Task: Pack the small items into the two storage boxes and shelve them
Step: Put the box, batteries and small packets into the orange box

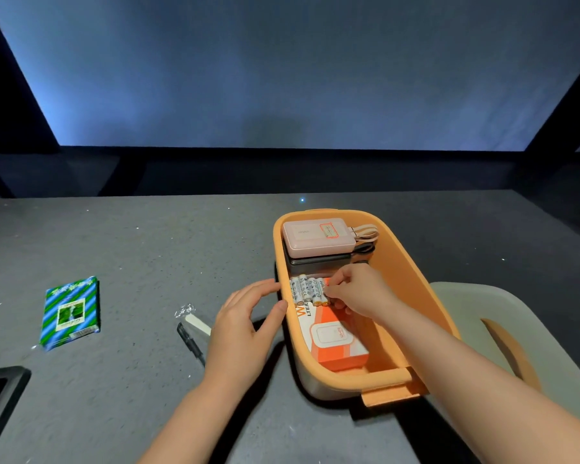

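An orange storage box (pixel 412 283) stands open on the grey table. Inside lie a pink power bank (pixel 315 236) on a dark one at the far end, an orange-and-white carton (pixel 339 343) near me, and a pack of white batteries (pixel 307 291) between them. My right hand (pixel 355 289) reaches into the box and pinches the battery pack at its right side. My left hand (pixel 248 319) rests against the box's left outer wall with relaxed fingers, thumb on the rim. A second box, pale green (pixel 482 306), stands to the right, partly hidden by my arm.
On the table left of the box lie a black pen (pixel 190 343), a small white stick (pixel 198 324) with a clear wrapper, and a green-and-blue striped packet (pixel 70 313). A dark tray corner (pixel 0 396) shows at the lower left. A dark ledge runs behind the table.
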The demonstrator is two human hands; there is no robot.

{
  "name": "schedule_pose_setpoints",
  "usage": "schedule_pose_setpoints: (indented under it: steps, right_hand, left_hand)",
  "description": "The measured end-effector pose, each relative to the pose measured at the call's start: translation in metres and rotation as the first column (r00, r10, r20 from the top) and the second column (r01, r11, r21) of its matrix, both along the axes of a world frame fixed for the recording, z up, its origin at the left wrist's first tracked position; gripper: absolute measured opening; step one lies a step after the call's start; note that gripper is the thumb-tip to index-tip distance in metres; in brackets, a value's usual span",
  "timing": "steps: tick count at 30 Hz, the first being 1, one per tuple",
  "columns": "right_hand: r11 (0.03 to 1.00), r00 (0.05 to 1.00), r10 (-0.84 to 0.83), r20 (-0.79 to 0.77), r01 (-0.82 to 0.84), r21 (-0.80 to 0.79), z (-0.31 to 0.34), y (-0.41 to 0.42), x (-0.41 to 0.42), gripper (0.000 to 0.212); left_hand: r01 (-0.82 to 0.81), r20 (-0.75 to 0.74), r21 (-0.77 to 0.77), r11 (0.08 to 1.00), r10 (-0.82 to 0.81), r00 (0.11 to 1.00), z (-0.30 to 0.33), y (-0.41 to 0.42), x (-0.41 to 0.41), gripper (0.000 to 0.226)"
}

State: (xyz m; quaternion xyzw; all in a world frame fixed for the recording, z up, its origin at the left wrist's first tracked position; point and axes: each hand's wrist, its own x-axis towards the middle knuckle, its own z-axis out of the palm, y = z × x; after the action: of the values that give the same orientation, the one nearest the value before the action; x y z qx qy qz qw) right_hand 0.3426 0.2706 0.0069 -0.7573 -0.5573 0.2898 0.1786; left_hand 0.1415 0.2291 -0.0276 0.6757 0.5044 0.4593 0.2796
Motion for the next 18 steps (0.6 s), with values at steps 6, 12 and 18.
schedule_pose_setpoints:
  steps: [6,12,18]
  right_hand:
    - [0.904,0.997,0.053,0.06,-0.073,0.422,0.042,-0.035,-0.045,0.017]
    - [0.796,0.908,0.418,-0.025,-0.353,0.492,-0.002,-0.071,-0.146,0.022]
    - [0.915,0.935,0.329,0.136,-0.351,0.201,-0.07,-0.04,-0.164,0.029]
  left_hand:
    - [-0.201,-0.067,-0.138,0.97,0.194,0.979,-0.025,-0.017,-0.056,0.019]
    - [-0.334,-0.196,-0.215,0.918,0.295,0.935,-0.041,-0.044,-0.109,0.023]
    - [-0.305,-0.339,-0.219,0.927,0.221,0.914,-0.048,-0.049,-0.121,0.043]
